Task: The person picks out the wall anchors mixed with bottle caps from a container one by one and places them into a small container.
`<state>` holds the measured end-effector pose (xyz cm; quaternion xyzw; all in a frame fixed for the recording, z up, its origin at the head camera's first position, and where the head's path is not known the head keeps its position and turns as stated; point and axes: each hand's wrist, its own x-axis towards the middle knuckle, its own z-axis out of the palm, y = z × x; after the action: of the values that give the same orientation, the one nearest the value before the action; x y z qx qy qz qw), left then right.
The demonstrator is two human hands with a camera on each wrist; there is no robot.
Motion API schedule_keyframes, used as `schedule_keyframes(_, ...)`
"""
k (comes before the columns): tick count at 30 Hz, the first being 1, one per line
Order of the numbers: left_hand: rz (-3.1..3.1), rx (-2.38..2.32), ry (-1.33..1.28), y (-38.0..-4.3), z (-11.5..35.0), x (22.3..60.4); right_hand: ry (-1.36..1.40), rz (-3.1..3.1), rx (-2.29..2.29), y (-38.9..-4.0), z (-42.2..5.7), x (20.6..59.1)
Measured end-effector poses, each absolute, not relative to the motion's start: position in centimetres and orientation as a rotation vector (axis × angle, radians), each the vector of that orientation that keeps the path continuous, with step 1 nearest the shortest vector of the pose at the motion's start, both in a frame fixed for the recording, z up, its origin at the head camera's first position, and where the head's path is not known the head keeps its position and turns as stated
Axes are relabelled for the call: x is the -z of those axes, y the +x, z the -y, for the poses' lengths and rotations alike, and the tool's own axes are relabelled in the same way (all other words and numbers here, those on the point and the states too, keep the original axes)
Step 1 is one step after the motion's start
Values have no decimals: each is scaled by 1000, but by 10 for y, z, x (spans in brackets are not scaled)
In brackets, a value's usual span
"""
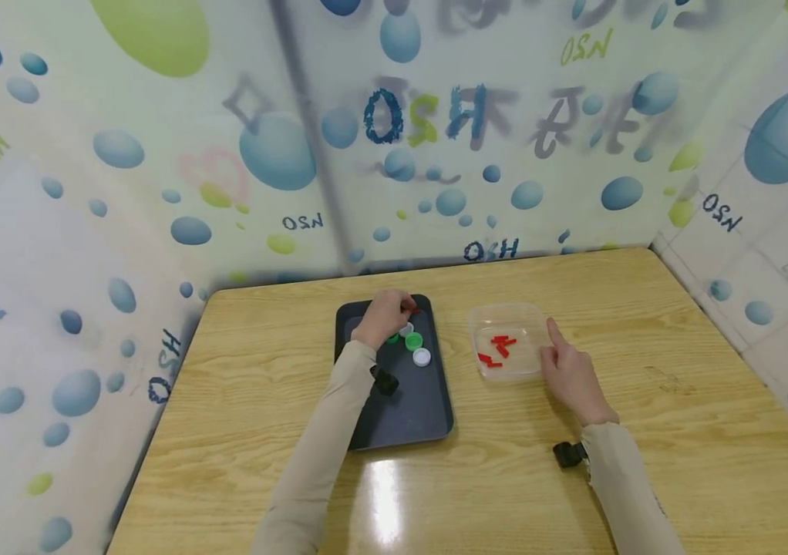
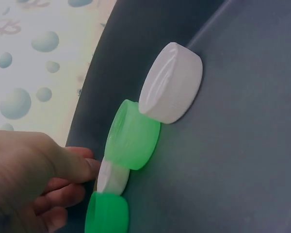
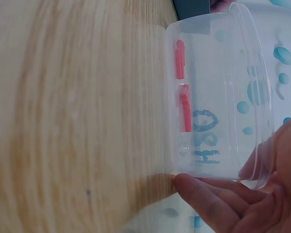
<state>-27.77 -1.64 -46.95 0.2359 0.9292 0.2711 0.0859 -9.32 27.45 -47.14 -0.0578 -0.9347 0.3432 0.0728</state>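
Note:
My left hand (image 1: 383,316) is over the far part of a dark grey tray (image 1: 408,412), pinching a small red piece (image 1: 415,311) at its fingertips. Beside those fingers lie bottle caps: a white cap (image 2: 172,85), a light green cap (image 2: 133,138), another white cap (image 2: 112,177) and a darker green cap (image 2: 106,213). The left fingertips are partly hidden behind the caps in the left wrist view. My right hand (image 1: 576,381) grips the right side of a clear plastic container (image 3: 218,167), thumb at the rim and fingers against the outer wall. Several red stick-like pieces (image 1: 502,349) lie inside.
Tray and container stand side by side on a wooden table (image 1: 248,385), a gap of bare wood between them. Behind the table's far edge rises a wall (image 1: 394,208) with blue and green spots; more wall flanks the left and right sides.

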Motion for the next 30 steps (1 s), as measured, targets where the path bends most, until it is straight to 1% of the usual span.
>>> schedule_keyframes(9,-2801,-719,639,-275,12,472,-185,2815,-1043,-93,-273,470)
schedule_keyframes(18,-2787,-749,603,-272,12,467,-190,2817,-1026,-93,-274,470)
schedule_keyframes(30,-2805,-766,611,-272,14,471,-165,2805,-1031,-91,-274,469)
